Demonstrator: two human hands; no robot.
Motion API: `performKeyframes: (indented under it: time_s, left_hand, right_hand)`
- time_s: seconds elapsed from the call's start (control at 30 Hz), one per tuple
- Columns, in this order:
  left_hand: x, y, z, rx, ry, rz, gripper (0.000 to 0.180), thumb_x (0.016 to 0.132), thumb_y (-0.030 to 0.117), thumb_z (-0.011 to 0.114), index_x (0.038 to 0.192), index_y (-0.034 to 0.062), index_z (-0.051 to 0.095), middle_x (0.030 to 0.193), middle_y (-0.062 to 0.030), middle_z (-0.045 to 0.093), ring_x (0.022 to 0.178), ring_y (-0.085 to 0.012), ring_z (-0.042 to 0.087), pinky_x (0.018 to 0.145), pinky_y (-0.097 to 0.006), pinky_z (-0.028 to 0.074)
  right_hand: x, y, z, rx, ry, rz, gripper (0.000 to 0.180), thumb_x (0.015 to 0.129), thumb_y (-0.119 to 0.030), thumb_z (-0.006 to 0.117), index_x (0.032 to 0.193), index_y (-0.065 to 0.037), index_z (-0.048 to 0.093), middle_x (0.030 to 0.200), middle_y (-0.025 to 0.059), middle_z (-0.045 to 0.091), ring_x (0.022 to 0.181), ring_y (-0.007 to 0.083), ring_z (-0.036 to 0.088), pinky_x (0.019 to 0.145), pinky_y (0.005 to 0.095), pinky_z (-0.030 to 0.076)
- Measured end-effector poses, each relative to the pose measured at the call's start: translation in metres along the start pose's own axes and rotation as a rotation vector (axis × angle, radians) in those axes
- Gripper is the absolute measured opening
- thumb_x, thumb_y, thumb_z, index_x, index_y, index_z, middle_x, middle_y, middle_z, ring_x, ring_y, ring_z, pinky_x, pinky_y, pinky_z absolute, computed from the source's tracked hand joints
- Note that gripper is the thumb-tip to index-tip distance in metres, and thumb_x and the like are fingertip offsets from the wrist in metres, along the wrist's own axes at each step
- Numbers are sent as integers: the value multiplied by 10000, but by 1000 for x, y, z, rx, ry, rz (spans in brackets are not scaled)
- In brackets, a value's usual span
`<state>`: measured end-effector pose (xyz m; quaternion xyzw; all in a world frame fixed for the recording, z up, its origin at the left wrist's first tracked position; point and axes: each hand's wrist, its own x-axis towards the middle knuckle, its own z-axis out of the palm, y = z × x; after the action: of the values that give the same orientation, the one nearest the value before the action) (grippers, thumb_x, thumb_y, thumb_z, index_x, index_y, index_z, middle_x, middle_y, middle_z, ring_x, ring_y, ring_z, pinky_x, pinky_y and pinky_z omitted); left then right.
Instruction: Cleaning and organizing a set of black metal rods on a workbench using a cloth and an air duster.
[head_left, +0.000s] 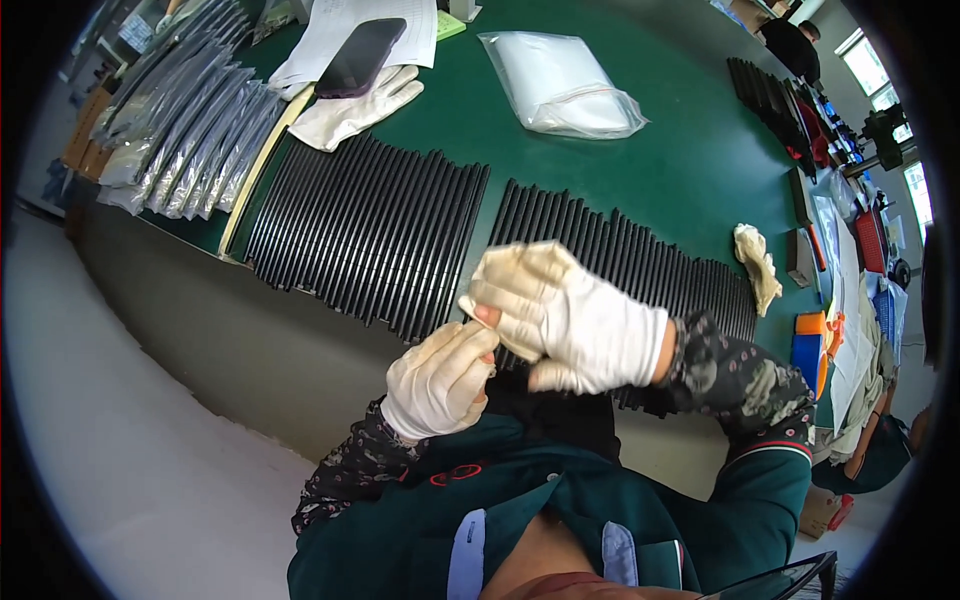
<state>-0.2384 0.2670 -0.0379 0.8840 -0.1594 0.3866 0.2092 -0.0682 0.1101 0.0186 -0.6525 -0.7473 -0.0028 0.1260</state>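
Note:
My two hands meet over the near edge of the green table, both in white cloth gloves. My left hand [440, 382] is closed, its fingers bent together near the right glove's fingertips; what it pinches, if anything, is hidden. My right hand [575, 320] is a little higher, back up, its fingers loosely bent and its thumb apart. A bare fingertip shows out of the cloth where the gloves come together. Just beyond the hands, black slender rods lie side by side in a left row [370, 235] and a right row [620, 250], the right one partly covered by my right hand.
A phone [362, 58] and a loose white glove [352, 112] lie at the back left, beside bagged parts [205, 130]. A clear bag of white material [565, 85] is at the back. Crumpled cloth [757, 268] and tape rolls [812, 345] are on the right.

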Motion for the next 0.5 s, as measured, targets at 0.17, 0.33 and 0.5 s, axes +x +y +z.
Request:
performKeyframes:
  time_s: [0.17,0.33,0.5]
  left_hand:
    - [2,-3,0,-29,-21,55,186,826,24,528,1009,3,502,1068,-150,611,884,-277,667,804,-365,561]
    - [2,-1,-4,-67,-37,31,177,836,11,515,1010,-5,490,1065,-149,608,863,-269,671,756,-350,577]
    - [-3,-7,2,-67,-31,37,186,862,41,508,1047,16,503,1081,-124,619,891,-237,669,816,-338,560]
  right_hand:
    - [5,41,-4,-112,67,169,701,905,-504,397,1400,-9,362,1359,211,436,1319,351,379,1059,519,280]
    - [9,10,-2,-38,-58,31,721,957,-560,255,1453,-40,314,1488,161,330,1399,334,272,1114,507,182]
    - [5,-2,-3,-106,-23,152,771,940,-596,240,1438,-12,315,1385,234,404,1338,372,351,1093,514,228]
